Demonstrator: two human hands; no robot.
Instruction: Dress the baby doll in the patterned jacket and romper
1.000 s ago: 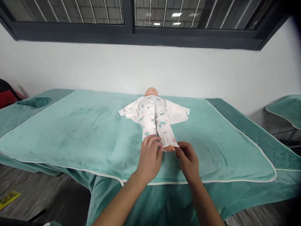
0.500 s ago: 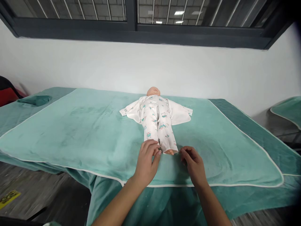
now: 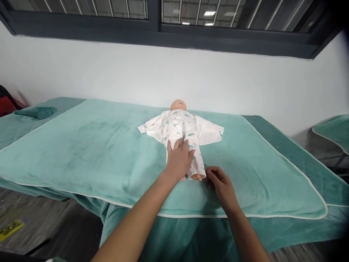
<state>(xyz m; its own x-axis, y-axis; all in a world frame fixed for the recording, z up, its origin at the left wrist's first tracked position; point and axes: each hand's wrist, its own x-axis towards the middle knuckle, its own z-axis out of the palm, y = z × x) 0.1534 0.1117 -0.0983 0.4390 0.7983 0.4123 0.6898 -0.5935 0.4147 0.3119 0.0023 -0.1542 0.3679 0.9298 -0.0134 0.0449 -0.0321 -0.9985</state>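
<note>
A baby doll [image 3: 178, 105] lies on its back on a teal towel [image 3: 95, 149], head toward the wall. It wears white printed pajamas [image 3: 188, 133] whose open top spreads out on both sides. My left hand [image 3: 178, 160] lies flat on the doll's legs, fingers stretched out toward its waist. My right hand [image 3: 219, 183] rests on the towel just right of the doll's bare foot [image 3: 196, 177], fingers curled together with nothing visible in them.
The towel covers a darker teal table [image 3: 272, 127] that stands against a white wall under a dark-framed window. A folded dark green cloth [image 3: 35, 112] lies at the far left. Another teal-covered surface [image 3: 332, 131] shows at the right edge.
My left hand has moved up from the trouser cuffs onto the doll's legs and flattened. My right hand has let go of the cuff and rests beside the foot.
</note>
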